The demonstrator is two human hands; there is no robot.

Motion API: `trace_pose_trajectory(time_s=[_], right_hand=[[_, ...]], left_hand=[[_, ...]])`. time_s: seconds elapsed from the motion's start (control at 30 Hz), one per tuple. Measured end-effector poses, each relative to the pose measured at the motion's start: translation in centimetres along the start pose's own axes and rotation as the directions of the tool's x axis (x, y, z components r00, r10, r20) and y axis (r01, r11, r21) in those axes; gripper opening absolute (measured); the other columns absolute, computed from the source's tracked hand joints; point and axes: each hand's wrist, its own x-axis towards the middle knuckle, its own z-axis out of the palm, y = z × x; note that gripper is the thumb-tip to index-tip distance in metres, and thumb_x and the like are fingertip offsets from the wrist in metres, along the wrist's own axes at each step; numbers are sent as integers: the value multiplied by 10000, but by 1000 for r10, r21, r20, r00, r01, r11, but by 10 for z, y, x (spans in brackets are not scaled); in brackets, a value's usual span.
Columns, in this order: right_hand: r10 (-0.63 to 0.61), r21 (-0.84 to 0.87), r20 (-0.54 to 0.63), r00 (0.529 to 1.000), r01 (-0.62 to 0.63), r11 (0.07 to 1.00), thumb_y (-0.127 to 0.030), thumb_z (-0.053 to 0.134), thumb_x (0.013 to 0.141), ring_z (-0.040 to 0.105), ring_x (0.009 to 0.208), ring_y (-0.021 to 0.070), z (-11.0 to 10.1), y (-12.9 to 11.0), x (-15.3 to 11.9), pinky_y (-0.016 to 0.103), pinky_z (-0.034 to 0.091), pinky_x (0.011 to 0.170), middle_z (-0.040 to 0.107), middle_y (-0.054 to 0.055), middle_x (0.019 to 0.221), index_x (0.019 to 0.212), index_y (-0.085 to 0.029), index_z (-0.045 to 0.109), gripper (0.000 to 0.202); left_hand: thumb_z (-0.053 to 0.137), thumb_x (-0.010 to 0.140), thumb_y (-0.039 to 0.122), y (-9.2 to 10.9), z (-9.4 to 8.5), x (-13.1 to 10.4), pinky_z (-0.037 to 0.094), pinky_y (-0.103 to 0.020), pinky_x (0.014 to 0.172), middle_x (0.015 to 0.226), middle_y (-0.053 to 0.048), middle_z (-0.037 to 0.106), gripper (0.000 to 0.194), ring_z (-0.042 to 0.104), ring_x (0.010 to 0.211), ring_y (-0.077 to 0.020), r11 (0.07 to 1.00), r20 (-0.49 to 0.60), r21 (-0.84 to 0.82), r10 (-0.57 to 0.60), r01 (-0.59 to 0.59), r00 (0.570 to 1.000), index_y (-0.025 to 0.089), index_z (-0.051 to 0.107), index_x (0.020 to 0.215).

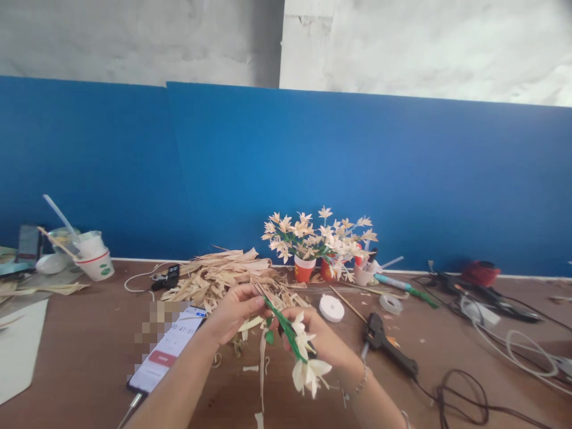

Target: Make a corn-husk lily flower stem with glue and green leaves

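My left hand (239, 311) pinches the upper end of a green-wrapped stem (286, 326) between thumb and fingers. Cream artificial flowers (308, 372) sit at the lower end of this stem, pointing toward me. Behind the stem and blooms, my right hand (328, 336) is curled. Small dark parts of an object show at its fingers, but the blooms cover most of it and its kind cannot be made out. A small green piece (269, 337) hangs by the stem, and a pale strip (262, 375) runs down below it.
Dried husk strips (227, 268) are heaped behind my hands. Finished flowers stand in a red cup (304, 269). A white tape roll (331, 308), clear tape (391, 304) and a glue gun (388, 345) with its cord lie right. A phone (167, 351) lies left.
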Motion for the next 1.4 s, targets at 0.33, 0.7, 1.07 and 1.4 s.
trace_pose_trajectory(time_s=[0.33, 0.7, 1.07, 1.4], right_hand=[[-328, -552, -130, 936, 206, 808, -93, 550, 643, 518, 658, 129, -2, 10, 4, 235, 412, 617, 615, 8, 753, 931, -180, 627, 311], [-410, -699, -87, 908, 238, 675, -80, 517, 645, 451, 617, 110, -3, 10, 2, 223, 371, 569, 557, -1, 772, 987, -191, 571, 364], [-397, -603, -102, 912, 261, 754, -105, 542, 681, 506, 665, 129, -1, 17, 4, 229, 407, 591, 590, 22, 801, 928, -180, 595, 263], [-383, -603, -93, 919, 254, 756, -99, 535, 686, 517, 687, 135, -4, 19, 5, 235, 413, 612, 591, 23, 828, 975, -186, 595, 307]], left_hand=[[714, 674, 198, 2, 8, 0, 459, -286, 789, 840, -54, 692, 124, 633, 783, -166, 999, -25, -49, 10, -11, 1000, 140, 605, 667], [729, 651, 221, 2, 9, -1, 440, -269, 765, 799, -52, 701, 148, 623, 761, -165, 999, -59, -36, -3, 0, 998, 138, 679, 763], [721, 670, 216, -1, 8, -1, 410, -254, 740, 803, -41, 666, 121, 584, 740, -143, 998, 7, -67, 9, -9, 1000, 131, 677, 743], [719, 665, 184, -2, 4, -2, 405, -241, 720, 776, -36, 646, 97, 565, 724, -136, 998, 16, -69, 3, -1, 1000, 135, 668, 732]])
